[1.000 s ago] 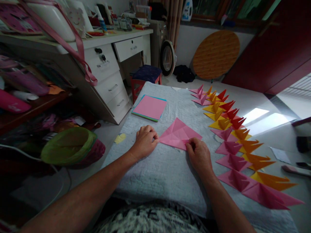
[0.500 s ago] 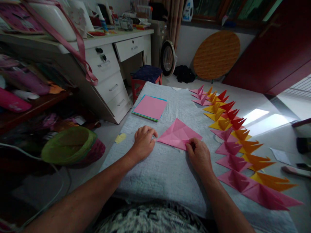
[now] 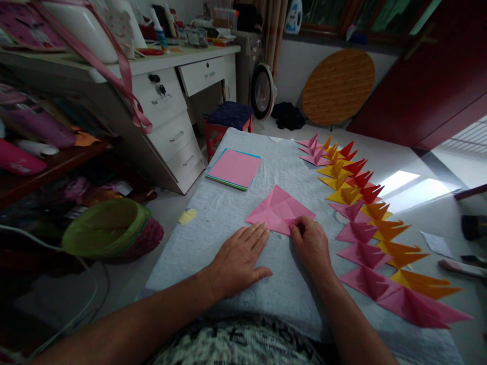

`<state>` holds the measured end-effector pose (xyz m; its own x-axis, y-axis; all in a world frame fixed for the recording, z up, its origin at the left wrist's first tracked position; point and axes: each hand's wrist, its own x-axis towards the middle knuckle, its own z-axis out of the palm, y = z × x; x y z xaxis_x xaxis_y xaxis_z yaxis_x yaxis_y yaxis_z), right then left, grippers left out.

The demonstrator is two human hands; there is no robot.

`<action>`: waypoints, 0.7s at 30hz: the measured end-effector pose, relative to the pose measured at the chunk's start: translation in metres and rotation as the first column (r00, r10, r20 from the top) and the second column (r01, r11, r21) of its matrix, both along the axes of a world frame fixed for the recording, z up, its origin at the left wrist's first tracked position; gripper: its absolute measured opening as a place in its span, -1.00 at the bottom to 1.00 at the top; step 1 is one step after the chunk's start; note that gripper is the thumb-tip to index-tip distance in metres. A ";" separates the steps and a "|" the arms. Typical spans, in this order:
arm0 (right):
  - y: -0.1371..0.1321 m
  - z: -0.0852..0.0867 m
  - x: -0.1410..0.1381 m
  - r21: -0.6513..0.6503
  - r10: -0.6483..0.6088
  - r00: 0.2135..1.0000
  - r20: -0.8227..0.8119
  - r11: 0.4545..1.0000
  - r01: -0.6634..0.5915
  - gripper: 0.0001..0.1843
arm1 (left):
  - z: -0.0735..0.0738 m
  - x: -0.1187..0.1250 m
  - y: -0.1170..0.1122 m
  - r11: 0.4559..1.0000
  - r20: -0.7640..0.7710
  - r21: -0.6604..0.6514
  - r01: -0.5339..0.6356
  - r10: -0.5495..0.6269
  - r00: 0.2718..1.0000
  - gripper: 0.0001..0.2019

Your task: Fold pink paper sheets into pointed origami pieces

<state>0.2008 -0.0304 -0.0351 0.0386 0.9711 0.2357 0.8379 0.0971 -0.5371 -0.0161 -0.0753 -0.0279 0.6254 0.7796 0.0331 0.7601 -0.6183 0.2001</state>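
While the creased pink sheet [image 3: 277,205] lies flat on wrinkled grey cloth [image 3: 279,152], the right hand [image 3: 311,243] pinches its near edge; the left hand [image 3: 239,261], palm down, extends fingers over that edge, thumb splayed. Farther out lie a square paper stack [image 3: 236,168] and pointed folded figures [image 3: 359,232].

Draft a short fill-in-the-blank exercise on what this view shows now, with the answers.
1. The hand with outstretched fingers is the person's ____ one.
2. The folded pink, yellow, orange and red paper figures stand to the ____ of the creased pink paper sheet.
3. The top sheet of the square paper stack is ____.

Missing words: left; right; pink.
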 end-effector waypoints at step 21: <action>-0.002 0.001 0.001 -0.009 -0.001 0.999 -0.050 1.000 0.000 -0.83 | 0.011 -0.022 0.036 0.972 0.245 -0.123 -0.199 0.224 0.943 -0.59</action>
<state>0.2014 -0.0326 -0.0341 0.0505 0.9730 0.2251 0.8103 0.0918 -0.5788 -0.0380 -0.0389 -0.0172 0.4258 0.9004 0.0891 0.7870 -0.4171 0.4546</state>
